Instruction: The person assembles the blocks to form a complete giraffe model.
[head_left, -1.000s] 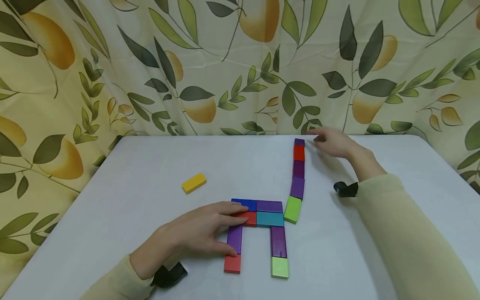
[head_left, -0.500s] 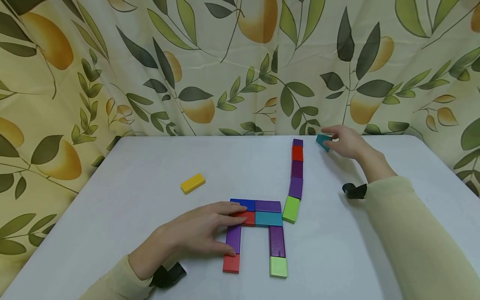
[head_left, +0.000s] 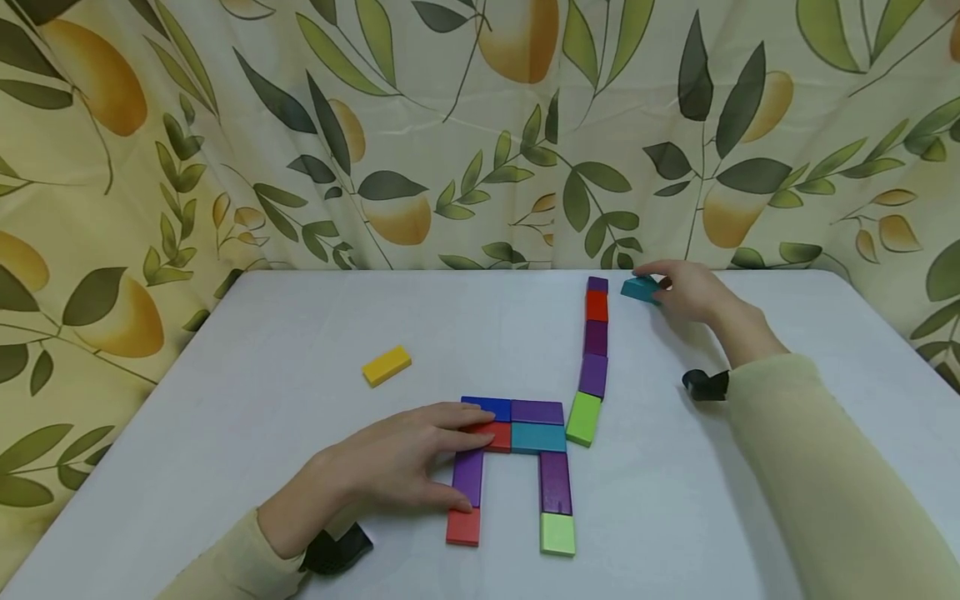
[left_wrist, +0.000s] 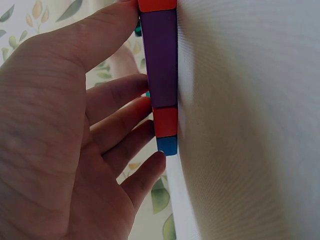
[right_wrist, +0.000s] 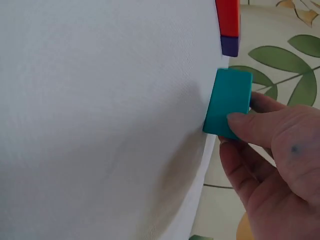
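Observation:
At the table's far edge my right hand (head_left: 693, 292) pinches a teal block (right_wrist: 230, 102) between thumb and fingers, just right of the top of a column of blocks. That column runs from a purple block (head_left: 597, 284) down through a red block (head_left: 597, 306) and more purple ones to a green block (head_left: 583, 418). My left hand (head_left: 397, 454) rests with extended fingers on the left part of a flat block figure, touching the blue block (head_left: 480, 407) and the red block (head_left: 501, 437). Its thumb lies by the lower-left purple block (left_wrist: 160, 57).
A yellow block (head_left: 387, 366) lies alone left of the figure. The figure's right leg ends in a light green block (head_left: 557, 534). A patterned curtain (head_left: 480, 167) hangs behind the white table (head_left: 300, 333).
The teal block has come into view in my right hand, then shifted slightly left toward the column's top and turned more sideways. My left hand and the laid blocks stay put.

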